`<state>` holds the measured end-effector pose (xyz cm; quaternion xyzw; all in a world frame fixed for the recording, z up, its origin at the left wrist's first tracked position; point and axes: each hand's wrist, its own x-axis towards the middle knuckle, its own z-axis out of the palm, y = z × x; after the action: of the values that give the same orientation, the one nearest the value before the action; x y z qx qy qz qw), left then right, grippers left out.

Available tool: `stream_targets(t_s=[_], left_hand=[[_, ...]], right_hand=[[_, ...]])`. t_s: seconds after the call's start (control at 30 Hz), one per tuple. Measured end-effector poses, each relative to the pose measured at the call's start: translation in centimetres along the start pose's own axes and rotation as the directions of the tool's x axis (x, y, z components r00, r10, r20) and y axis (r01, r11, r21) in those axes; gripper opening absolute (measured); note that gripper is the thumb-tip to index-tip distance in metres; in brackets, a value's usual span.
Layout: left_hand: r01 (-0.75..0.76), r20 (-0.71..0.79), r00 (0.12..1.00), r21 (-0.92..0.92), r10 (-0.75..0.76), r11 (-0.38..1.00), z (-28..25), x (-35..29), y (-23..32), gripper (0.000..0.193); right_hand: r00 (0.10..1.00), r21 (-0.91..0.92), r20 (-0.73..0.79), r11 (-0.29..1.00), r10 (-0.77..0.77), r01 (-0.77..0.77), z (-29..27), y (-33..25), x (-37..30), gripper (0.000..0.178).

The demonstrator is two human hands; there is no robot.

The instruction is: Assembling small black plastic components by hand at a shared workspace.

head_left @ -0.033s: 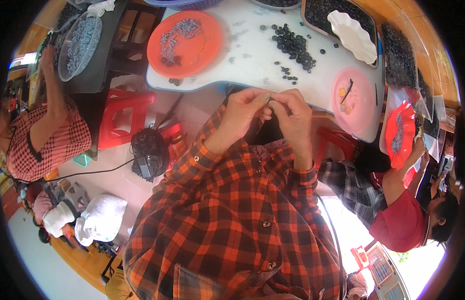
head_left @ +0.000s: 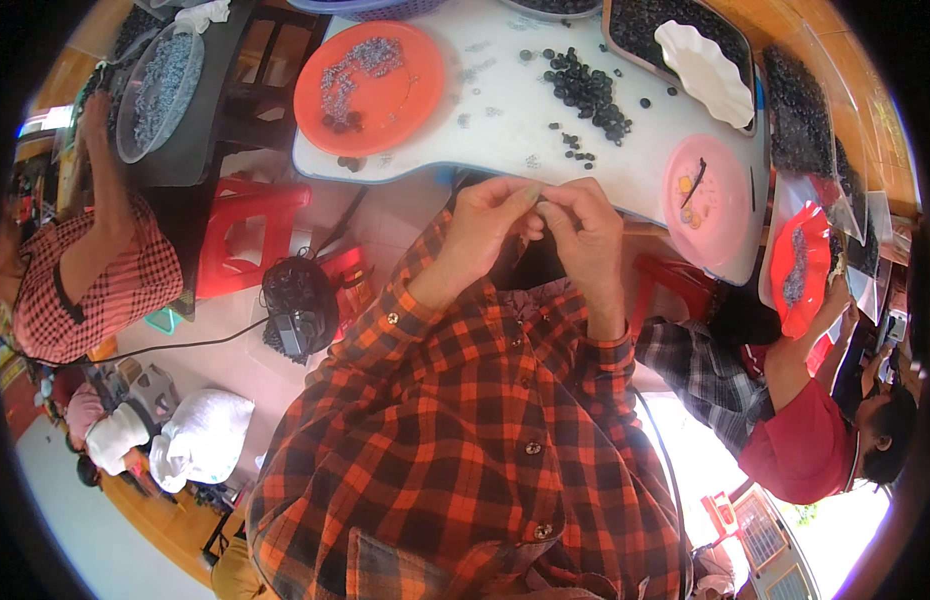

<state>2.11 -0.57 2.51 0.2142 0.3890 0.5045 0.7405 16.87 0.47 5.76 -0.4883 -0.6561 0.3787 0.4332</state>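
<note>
Just past the near edge of the white table, my left hand (head_left: 482, 228) and my right hand (head_left: 591, 235) meet with their fingertips pinched together. Between them sits a small dark piece (head_left: 541, 199), mostly covered by the fingers, so its kind does not show. Beyond my hands, a cluster of small round black parts (head_left: 588, 92) lies on the table, with a few loose ones (head_left: 577, 152) nearer to me. To the left is an orange-red plate (head_left: 410, 110) bearing small silvery pieces (head_left: 378, 58) and some dark parts.
On the table's right lies a pink plate (head_left: 701, 240) with a thin black stick; behind it, a white wavy dish (head_left: 700, 70) rests on a tray of black parts (head_left: 635, 40). Red stools (head_left: 240, 235) stand below. Co-workers sit left (head_left: 95, 270) and right (head_left: 800, 435).
</note>
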Motion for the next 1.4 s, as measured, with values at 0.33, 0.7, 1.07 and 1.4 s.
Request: stream_targets(t_s=[0.33,0.7,1.07,1.4], left_hand=[[0.001,0.049,0.999,0.007,-0.001,1.0,-0.1,-0.2,0.4,0.02],[0.002,0.24,0.969,-0.252,0.061,0.968,-1.0,0.1,0.4,0.03],[-0.062,0.289,0.95,-0.201,0.119,0.978,-1.0,0.0,0.3,0.032],[-0.066,0.184,0.981,-0.013,0.067,0.998,-0.3,-0.5,0.5,0.03]], right_hand=[[0.997,0.033,0.049,0.997,0.066,-0.068,0.0,-0.2,-0.3,0.014],[0.998,0.278,-0.049,0.96,0.036,-0.021,-0.2,-0.8,-0.5,0.018],[0.998,0.174,-0.062,0.985,0.009,0.002,-0.3,-2.7,-0.4,0.019],[0.996,-0.007,-0.016,0.996,-0.084,0.084,-0.3,-2.5,-0.3,0.015]])
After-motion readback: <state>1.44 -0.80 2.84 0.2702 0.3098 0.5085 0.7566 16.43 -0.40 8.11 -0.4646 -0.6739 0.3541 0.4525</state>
